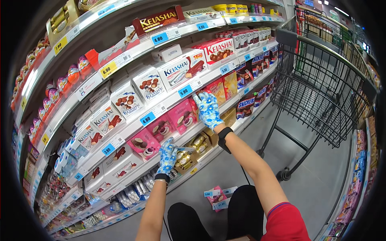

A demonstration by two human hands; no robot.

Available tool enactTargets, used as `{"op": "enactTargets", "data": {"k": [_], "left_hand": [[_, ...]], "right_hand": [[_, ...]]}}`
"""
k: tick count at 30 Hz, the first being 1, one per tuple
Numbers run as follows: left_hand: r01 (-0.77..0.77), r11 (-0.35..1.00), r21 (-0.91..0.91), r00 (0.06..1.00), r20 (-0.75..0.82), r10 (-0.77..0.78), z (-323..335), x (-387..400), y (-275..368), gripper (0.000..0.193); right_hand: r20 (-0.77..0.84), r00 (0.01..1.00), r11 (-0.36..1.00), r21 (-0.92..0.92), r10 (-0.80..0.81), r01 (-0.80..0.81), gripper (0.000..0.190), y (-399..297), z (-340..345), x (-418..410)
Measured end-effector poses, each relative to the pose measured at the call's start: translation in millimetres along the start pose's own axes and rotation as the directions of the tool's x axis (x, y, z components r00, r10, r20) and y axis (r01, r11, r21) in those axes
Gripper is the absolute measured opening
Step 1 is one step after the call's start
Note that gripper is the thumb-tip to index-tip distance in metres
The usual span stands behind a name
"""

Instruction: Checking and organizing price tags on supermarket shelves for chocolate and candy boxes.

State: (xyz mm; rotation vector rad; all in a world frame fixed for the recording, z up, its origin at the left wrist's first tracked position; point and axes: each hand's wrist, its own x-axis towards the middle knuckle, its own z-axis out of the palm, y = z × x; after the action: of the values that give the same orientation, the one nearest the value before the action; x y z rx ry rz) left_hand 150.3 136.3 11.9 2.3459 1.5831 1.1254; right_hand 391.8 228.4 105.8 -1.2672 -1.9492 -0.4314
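Both hands wear blue floral gloves. My left hand is at the front edge of a shelf, just right of a pink biscuit box. A thin pale label strip sticks out from its fingers. Higher and to the right, my right hand reaches onto the same shelf, its fingertips at the right side of another pink box. Whether it grips anything is hidden by the glove. Between the hands stands a darker pink box. Gold-wrapped sweets sit in cartons on the shelf below.
A black wire shopping cart stands at the right. On the grey floor by my knees lies a pink packet with several price labels. White Keiasha boxes fill the shelf above; Snickers bags are further right.
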Motion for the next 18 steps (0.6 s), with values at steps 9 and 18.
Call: {"op": "enactTargets", "data": {"k": [9,18], "left_hand": [[-0.004,1.000,-0.004,0.998,-0.065,0.004,3.6,-0.7,1.3,0.010],[0.068,0.998,-0.012,0.998,-0.011,-0.068,3.9,3.5,10.6,0.010]], "right_hand": [[0.091,0.925,0.918,0.122,0.368,-0.377,0.076,-20.9,-23.0,-12.8],[-0.114,0.780,0.685,0.567,0.616,-0.458,0.090,1.6,1.4,-29.5]]}}
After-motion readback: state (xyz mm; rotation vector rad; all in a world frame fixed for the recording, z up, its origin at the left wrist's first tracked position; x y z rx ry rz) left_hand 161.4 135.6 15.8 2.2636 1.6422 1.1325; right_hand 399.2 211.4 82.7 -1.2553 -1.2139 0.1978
